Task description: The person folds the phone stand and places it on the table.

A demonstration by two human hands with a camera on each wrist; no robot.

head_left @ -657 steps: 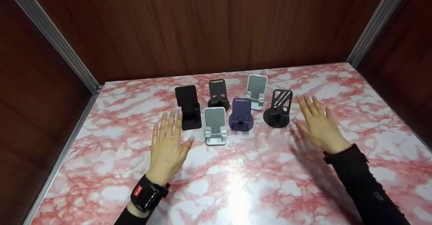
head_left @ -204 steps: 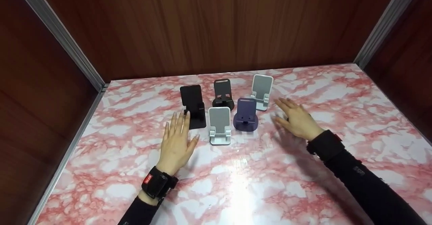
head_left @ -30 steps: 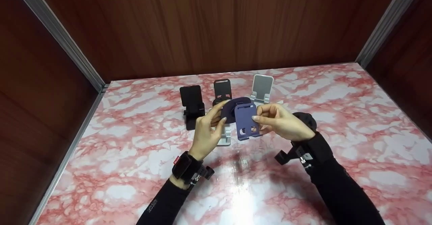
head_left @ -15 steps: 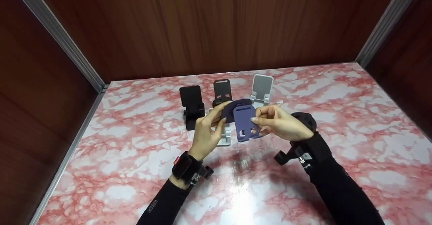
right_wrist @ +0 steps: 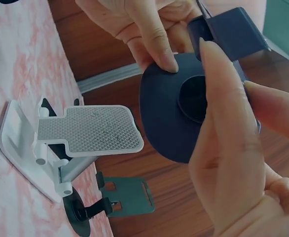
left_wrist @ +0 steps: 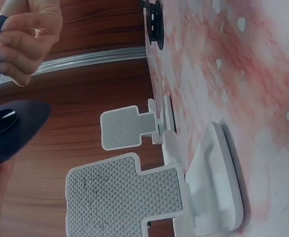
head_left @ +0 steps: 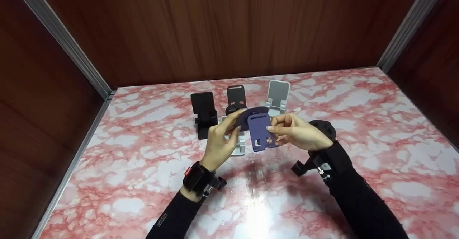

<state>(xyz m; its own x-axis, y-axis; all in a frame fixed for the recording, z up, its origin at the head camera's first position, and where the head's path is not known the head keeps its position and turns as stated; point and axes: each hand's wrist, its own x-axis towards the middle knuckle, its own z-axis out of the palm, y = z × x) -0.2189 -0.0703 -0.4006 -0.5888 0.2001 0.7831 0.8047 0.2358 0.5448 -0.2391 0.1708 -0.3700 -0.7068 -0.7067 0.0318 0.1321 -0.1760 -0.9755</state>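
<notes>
Both hands hold a purple phone stand [head_left: 260, 133] above the middle of the table. My left hand [head_left: 218, 144] pinches its round base [right_wrist: 166, 116] between thumb and fingers. With thumb and fingers, my right hand [head_left: 299, 131] grips the right edge of the phone plate, which hangs down in front of the tilted base. Partly behind the left hand stands a white phone stand [left_wrist: 122, 197]. At the back are a second white phone stand [head_left: 278, 93] and a dark round-based phone stand [head_left: 236, 95]. A black phone stand [head_left: 203, 104] is upright on the left.
Behind the right wrist a black round object [head_left: 324, 127] lies low on the pink marbled table [head_left: 118, 174]. Brown wooden panels [head_left: 233, 31] enclose the back and sides. A camera mount [head_left: 304, 167] juts from the right wrist.
The purple stand has been lifted off the table into both hands; over the last second its base tips slightly. The black slotted stand, upright at the right much earlier, no longer stands there.
</notes>
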